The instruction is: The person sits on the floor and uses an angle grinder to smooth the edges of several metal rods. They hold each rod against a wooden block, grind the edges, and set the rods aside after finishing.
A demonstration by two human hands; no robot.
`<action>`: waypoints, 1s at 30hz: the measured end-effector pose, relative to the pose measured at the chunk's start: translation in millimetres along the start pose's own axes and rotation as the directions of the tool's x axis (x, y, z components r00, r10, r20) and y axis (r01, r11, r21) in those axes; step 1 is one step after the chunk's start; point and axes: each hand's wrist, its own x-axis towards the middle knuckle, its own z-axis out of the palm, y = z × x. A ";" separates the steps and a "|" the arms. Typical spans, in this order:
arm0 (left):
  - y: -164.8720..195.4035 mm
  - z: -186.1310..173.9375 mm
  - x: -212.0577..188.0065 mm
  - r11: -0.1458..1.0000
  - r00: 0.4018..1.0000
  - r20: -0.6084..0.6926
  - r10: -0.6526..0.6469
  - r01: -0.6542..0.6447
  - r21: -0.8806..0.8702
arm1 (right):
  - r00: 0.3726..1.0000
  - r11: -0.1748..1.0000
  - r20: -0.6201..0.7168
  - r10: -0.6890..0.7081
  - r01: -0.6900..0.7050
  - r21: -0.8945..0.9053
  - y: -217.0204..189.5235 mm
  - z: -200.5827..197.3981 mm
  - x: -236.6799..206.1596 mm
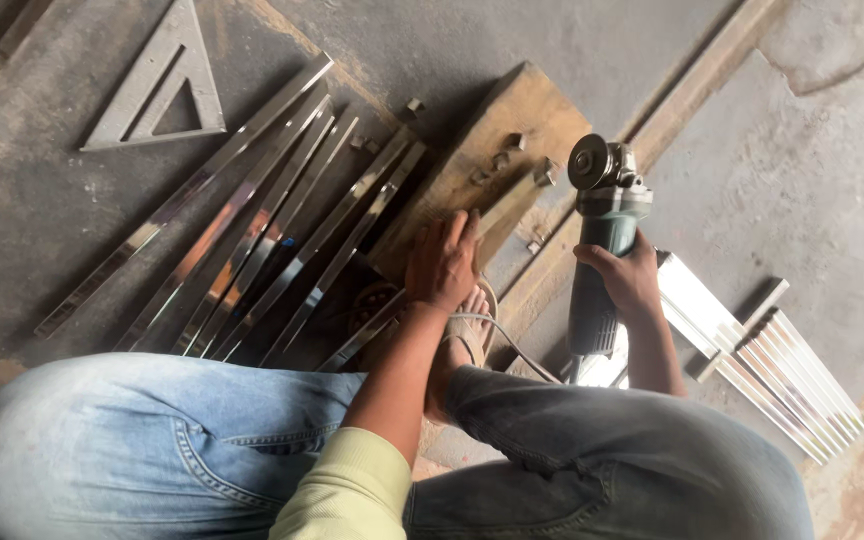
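Grinder (597,262) is held upright in our right grip (624,278), wrapped around its body beside the wooden block (497,150), where our left grip (444,258) presses flat, holding nothing; a slipping disc could reach those fingers or the bare foot (459,335).

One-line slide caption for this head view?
Squatting worker grips green angle grinder in right hand, left hand pressing metal bar onto wooden block.

Metal bars (252,225) lie left of the wooden block (497,135), a triangle (157,85) behind them, more bars (787,375) at right.
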 end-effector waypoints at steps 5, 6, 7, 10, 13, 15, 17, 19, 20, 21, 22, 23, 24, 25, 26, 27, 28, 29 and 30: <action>-0.6 -6.7 3.3 0.993 0.996 -0.083 0.020 -0.030 -0.114 | 0.999 0.993 -0.049 -0.011 0.017 0.118 17.7 -19.9 -12.5; -2.2 -8.0 6.7 0.987 0.999 -0.032 -0.005 0.000 -0.159 | 0.998 0.989 -0.056 -0.021 0.029 0.143 22.0 -22.0 -15.3; -3.7 -9.4 9.2 0.978 0.999 0.034 -0.035 0.042 -0.205 | 0.998 0.986 -0.059 -0.018 0.027 0.163 27.1 -23.7 -19.7; -7.4 -13.3 14.3 0.945 0.996 0.077 -0.051 0.073 -0.319 | 0.998 0.985 -0.059 0.029 -0.018 0.171 39.7 -23.6 -30.6; -8.3 -15.7 16.2 0.963 0.998 -0.051 0.038 -0.050 -0.264 | 0.997 0.999 -0.078 0.030 -0.029 0.014 44.6 -19.4 -38.6; -8.1 -16.8 14.7 0.969 0.990 -0.103 0.094 -0.115 -0.219 | 0.996 0.996 -0.091 -0.003 -0.005 -0.089 42.2 -16.3 -43.7; -9.5 -17.5 13.8 0.963 0.985 -0.122 0.126 -0.151 -0.224 | 0.992 0.980 -0.108 -0.060 0.038 -0.195 34.7 -14.1 -47.5; -12.8 -17.6 15.3 0.957 0.991 -0.051 0.122 -0.131 -0.258 | 0.984 0.949 -0.126 -0.129 0.086 -0.302 24.2 -13.6 -52.7; -14.7 -16.9 17.1 0.954 0.992 -0.014 0.122 -0.121 -0.274 | 0.984 0.933 -0.138 -0.116 0.060 -0.354 18.1 -13.1 -54.5; -16.9 -16.3 18.6 0.966 0.992 0.029 0.126 -0.116 -0.230 | 0.983 0.914 -0.150 -0.102 0.033 -0.404 12.1 -12.7 -56.9; -18.7 -15.1 19.9 0.976 0.989 0.074 0.128 -0.112 -0.186 | 0.983 0.891 -0.162 -0.087 0.004 -0.454 6.2 -12.6 -58.7; -21.0 -13.9 21.7 0.984 0.985 0.116 0.127 -0.110 -0.140 | 0.978 0.866 -0.180 -0.110 0.005 -0.501 0.6 -12.4 -60.5; -22.6 -12.7 21.7 0.978 0.988 0.125 0.094 -0.068 -0.196 | 0.972 0.837 -0.196 -0.134 0.005 -0.548 -4.1 -12.1 -62.9; -24.1 -11.2 21.7 0.967 0.989 0.136 0.061 -0.025 -0.252 | 0.965 0.806 -0.210 -0.157 0.002 -0.592 -8.3 -11.7 -64.9; -26.3 -10.3 21.4 0.952 0.988 0.153 0.031 0.017 -0.305 | 0.962 0.806 -0.215 -0.169 0.010 -0.591 -11.7 -11.2 -67.0; -27.9 -9.3 20.7 0.956 0.994 0.094 0.051 -0.021 -0.294 | 0.959 0.806 -0.221 -0.178 0.014 -0.591 -14.6 -10.7 -68.9; -29.8 -8.5 19.4 0.958 0.997 0.035 0.070 -0.058 -0.282 | 0.956 0.805 -0.225 -0.187 0.018 -0.593 -16.6 -10.4 -71.5; -31.4 -7.8 17.9 0.959 0.995 -0.026 0.092 -0.096 -0.268 | 0.950 0.804 -0.226 -0.214 0.040 -0.593 -18.4 -9.9 -73.8; -33.1 -7.1 16.9 0.949 0.994 -0.013 0.104 -0.103 -0.297 | 0.943 0.802 -0.228 -0.243 0.063 -0.594 -20.4 -9.5 -75.0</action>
